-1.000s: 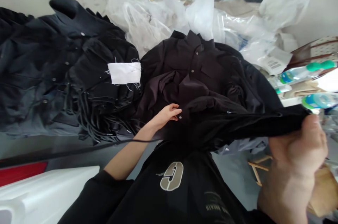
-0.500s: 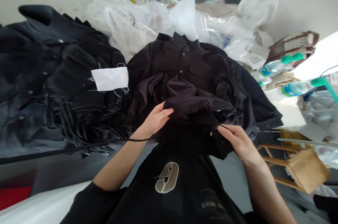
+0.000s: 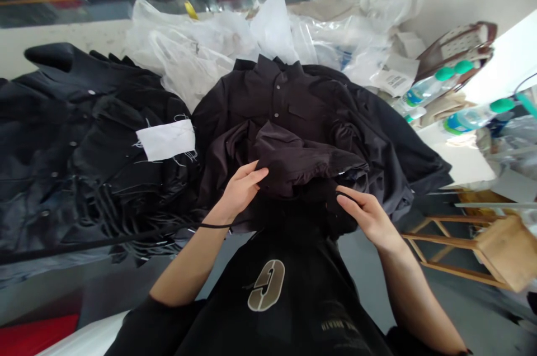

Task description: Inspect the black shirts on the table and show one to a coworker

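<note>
Head view: a stack of black shirts [image 3: 71, 138] carrying a white cloth patch [image 3: 165, 139] lies at left. The left hand's grip [image 3: 241, 191] stands wide, resting against the bunched black shirt [image 3: 293, 115] at centre; the right hand's grip [image 3: 369, 219] is narrow at its near edge, hold unclear. Water bottles [image 3: 423, 90] lie far right.

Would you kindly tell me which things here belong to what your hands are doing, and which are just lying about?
In use: left hand, right hand, black button-front jacket they touch.

Lying about: stacked black jackets, white fabric patch, clear plastic bags, water bottles, wooden stool.
</note>
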